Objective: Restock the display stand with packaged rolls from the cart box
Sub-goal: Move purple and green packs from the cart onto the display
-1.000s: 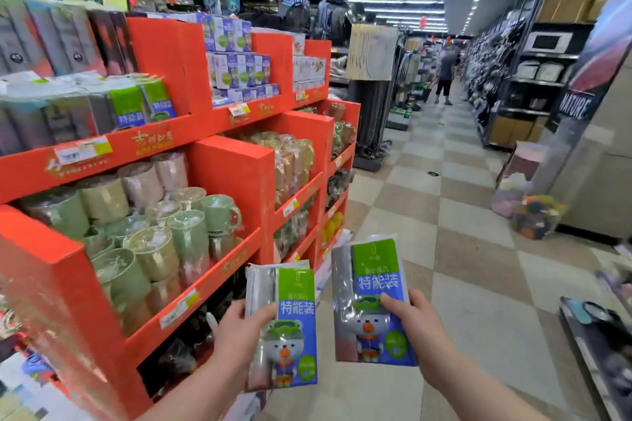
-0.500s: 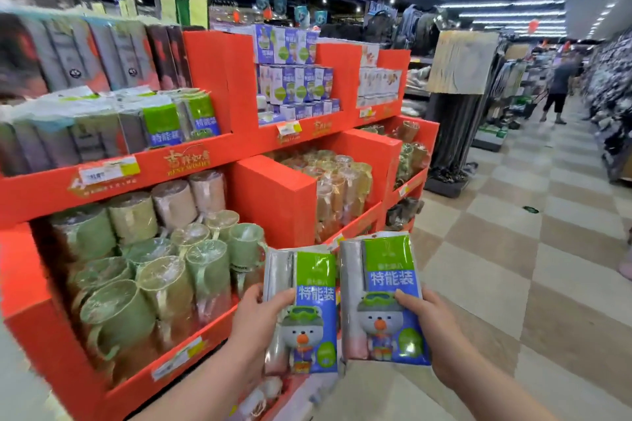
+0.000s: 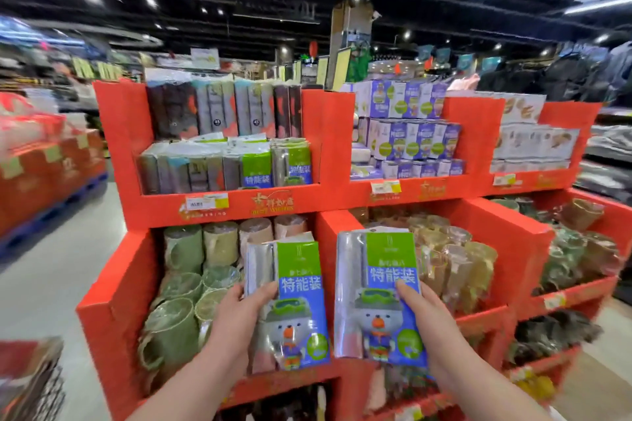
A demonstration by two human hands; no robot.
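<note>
Packaged rolls (image 3: 388, 267): 1 pack (image 3: 299, 270) in left hand (image 3: 239, 316), 1 in right hand (image 3: 429, 323).

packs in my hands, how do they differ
The left pack is gripped at its left edge by the left hand; the right pack at its right edge by the right hand. The left pack sits slightly lower in view. It fronts the green mugs; the right pack fronts the clear glasses. Both show the same green-and-blue bear label, upright.

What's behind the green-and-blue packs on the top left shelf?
Taller grey and dark roll packs stand upright behind the green-and-blue packs; their lower parts are hidden.
</note>
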